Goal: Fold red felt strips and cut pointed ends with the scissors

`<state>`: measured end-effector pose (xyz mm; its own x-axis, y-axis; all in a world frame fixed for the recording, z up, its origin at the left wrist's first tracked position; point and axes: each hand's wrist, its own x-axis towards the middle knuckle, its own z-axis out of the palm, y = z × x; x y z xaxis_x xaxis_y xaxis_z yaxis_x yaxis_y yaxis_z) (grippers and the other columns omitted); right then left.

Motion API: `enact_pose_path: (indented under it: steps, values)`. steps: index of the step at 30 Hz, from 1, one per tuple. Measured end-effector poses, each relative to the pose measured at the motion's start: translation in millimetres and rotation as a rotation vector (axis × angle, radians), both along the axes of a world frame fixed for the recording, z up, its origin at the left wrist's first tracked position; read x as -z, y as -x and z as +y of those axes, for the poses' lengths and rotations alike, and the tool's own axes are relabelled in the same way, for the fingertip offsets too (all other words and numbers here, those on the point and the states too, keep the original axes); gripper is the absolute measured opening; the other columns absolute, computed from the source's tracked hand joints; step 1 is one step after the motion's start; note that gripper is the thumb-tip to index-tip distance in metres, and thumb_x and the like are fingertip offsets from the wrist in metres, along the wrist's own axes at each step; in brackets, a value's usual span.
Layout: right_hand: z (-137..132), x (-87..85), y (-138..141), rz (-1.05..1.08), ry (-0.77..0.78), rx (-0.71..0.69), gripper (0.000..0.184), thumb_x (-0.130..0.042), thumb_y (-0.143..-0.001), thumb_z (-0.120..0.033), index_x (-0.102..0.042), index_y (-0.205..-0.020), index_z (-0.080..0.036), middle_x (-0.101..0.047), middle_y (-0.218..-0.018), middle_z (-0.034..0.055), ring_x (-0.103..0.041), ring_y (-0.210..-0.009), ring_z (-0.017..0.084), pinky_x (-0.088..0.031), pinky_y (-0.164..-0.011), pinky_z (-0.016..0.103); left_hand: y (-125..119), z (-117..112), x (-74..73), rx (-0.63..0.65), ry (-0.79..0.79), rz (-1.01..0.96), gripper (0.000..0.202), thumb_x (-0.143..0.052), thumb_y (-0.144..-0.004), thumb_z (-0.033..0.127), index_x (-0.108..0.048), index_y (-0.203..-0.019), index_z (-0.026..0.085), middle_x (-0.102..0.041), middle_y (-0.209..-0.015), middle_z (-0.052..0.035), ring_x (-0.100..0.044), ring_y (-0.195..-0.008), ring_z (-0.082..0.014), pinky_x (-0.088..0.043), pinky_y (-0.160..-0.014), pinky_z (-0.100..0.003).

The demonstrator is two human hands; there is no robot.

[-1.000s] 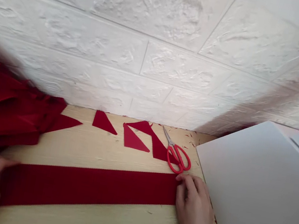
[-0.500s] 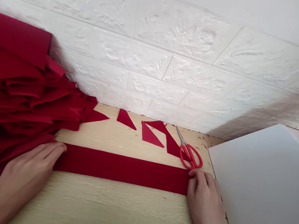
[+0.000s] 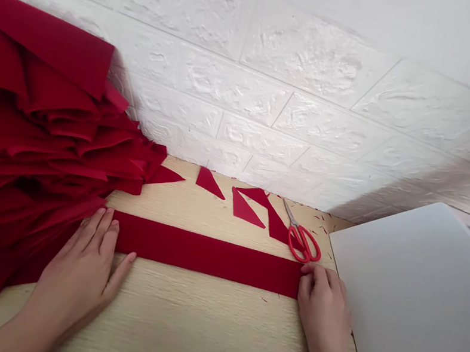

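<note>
A long dark red fabric strip (image 3: 207, 254) lies flat across the pale wooden table between my two hands. My left hand (image 3: 86, 259) rests palm down at its left end, fingers stretched out and thumb spread away on the wood. At the other end, my right hand (image 3: 321, 303) has its fingers curled in a pinch on the strip's edge. Just beyond that hand lie red-handled scissors (image 3: 303, 241), their blades pointing away toward the wall. Part of the scissors overlaps a red fabric scrap (image 3: 276, 223).
A large heap of red fabric (image 3: 44, 124) fills the left side. Several small cut pieces (image 3: 210, 184) lie along the white brick-patterned wall (image 3: 249, 93). A white box-like object (image 3: 416, 305) stands on the right. Tiny red threads dot the table (image 3: 190, 326).
My left hand has gone from a closed grip on the strip's left end to lying flat with fingers spread. My right hand keeps its pinch. The view has shifted slightly.
</note>
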<state>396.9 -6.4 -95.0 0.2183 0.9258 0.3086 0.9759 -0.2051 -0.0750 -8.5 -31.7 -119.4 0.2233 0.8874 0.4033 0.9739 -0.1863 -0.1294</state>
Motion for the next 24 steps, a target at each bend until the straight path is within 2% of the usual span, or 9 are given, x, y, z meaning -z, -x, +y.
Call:
enact_pose_path:
  steps: [4, 7, 10, 12, 15, 18, 21, 23, 24]
  values:
    - [0, 3.3, -1, 0.022, 0.028, 0.045, 0.02, -0.042, -0.093, -0.025, -0.061, -0.088, -0.025, -0.07, -0.102, 0.0053, -0.061, -0.094, 0.025, -0.039, -0.064, 0.034, 3, 0, 4.3, 0.0, 0.038, -0.043, 0.084, -0.024, -0.098, 0.056, -0.058, -0.124, -0.016, -0.049, -0.143, -0.0389, -0.046, -0.137, -0.0464, -0.044, -0.109, -0.056]
    - [0, 4.9, -2, 0.019, 0.026, 0.032, 0.02, -0.041, -0.093, -0.027, -0.061, -0.088, -0.024, -0.07, -0.102, 0.0059, -0.06, -0.091, 0.025, -0.041, -0.067, 0.035, 6, -2, 9.2, -0.002, 0.05, -0.082, 0.084, -0.023, -0.099, 0.056, -0.049, -0.134, -0.015, -0.044, -0.149, -0.037, -0.042, -0.141, -0.045, -0.039, -0.112, -0.056]
    - [0, 5.4, -2, 0.016, 0.014, 0.013, 0.02, -0.041, -0.093, -0.026, -0.06, -0.088, -0.023, -0.069, -0.102, 0.0067, -0.059, -0.088, 0.024, -0.042, -0.07, 0.036, 7, -4, 13.1, -0.011, 0.085, -0.11, 0.081, -0.023, -0.098, 0.056, -0.037, -0.149, -0.006, -0.037, -0.156, -0.033, -0.037, -0.145, -0.0441, -0.036, -0.114, -0.058]
    - [0, 5.0, 0, 0.014, 0.008, 0.016, 0.021, -0.041, -0.093, -0.025, -0.061, -0.087, -0.023, -0.069, -0.101, 0.0071, -0.059, -0.088, 0.024, -0.042, -0.068, 0.035, 8, -4, 14.3, -0.019, 0.119, -0.124, 0.078, -0.025, -0.098, 0.056, -0.034, -0.153, 0.0, -0.032, -0.159, -0.0311, -0.033, -0.148, -0.0438, -0.034, -0.115, -0.059]
    - [-1, 2.4, 3, -0.011, -0.002, 0.018, 0.021, -0.042, -0.093, -0.024, -0.062, -0.088, -0.022, -0.069, -0.101, 0.008, -0.06, -0.09, 0.025, -0.041, -0.064, 0.035, 8, -5, 14.3, -0.018, 0.138, -0.149, 0.075, -0.027, -0.098, 0.051, -0.033, -0.154, 0.0, -0.028, -0.162, -0.0307, -0.027, -0.151, -0.0428, -0.031, -0.117, -0.059]
    - [-3, -5.4, 11, -0.11, -0.069, 0.006, 0.023, -0.043, -0.095, -0.023, -0.065, -0.092, -0.021, -0.069, -0.099, 0.0102, -0.059, -0.093, 0.028, -0.041, -0.063, 0.035, 8, -4, 13.5, -0.003, 0.118, -0.168, 0.072, -0.028, -0.099, 0.046, -0.029, -0.155, 0.001, -0.027, -0.163, -0.0274, -0.023, -0.154, -0.0399, -0.031, -0.117, -0.057]
    - [-1, -20.4, 29, -0.187, -0.211, -0.046, 0.025, -0.042, -0.096, -0.019, -0.067, -0.094, -0.02, -0.07, -0.1, 0.0134, -0.058, -0.094, 0.029, -0.046, -0.073, 0.04, 9, -3, 13.3, 0.017, 0.105, -0.159, 0.075, -0.029, -0.099, 0.049, -0.024, -0.158, 0.003, -0.033, -0.162, -0.024, -0.028, -0.152, -0.0367, -0.029, -0.119, -0.055]
    - [2, -33.1, 54, -0.144, -0.276, -0.145, 0.024, -0.043, -0.096, -0.018, -0.067, -0.094, -0.019, -0.07, -0.103, 0.0149, -0.06, -0.096, 0.03, -0.049, -0.083, 0.045, 9, -2, 13.2, 0.024, 0.112, -0.145, 0.078, -0.03, -0.098, 0.052, -0.025, -0.157, 0.001, -0.035, -0.161, -0.0249, -0.032, -0.15, -0.0373, -0.028, -0.12, -0.055]
    - [4, -39.3, 71, -0.096, -0.292, -0.237, 0.022, -0.044, -0.096, -0.019, -0.067, -0.095, -0.019, -0.07, -0.103, 0.0151, -0.06, -0.097, 0.029, -0.049, -0.088, 0.047, 10, -2, 13.2, 0.025, 0.117, -0.141, 0.078, -0.03, -0.098, 0.053, -0.027, -0.156, 0.0, -0.035, -0.161, -0.0257, -0.033, -0.15, -0.0381, -0.027, -0.12, -0.055]
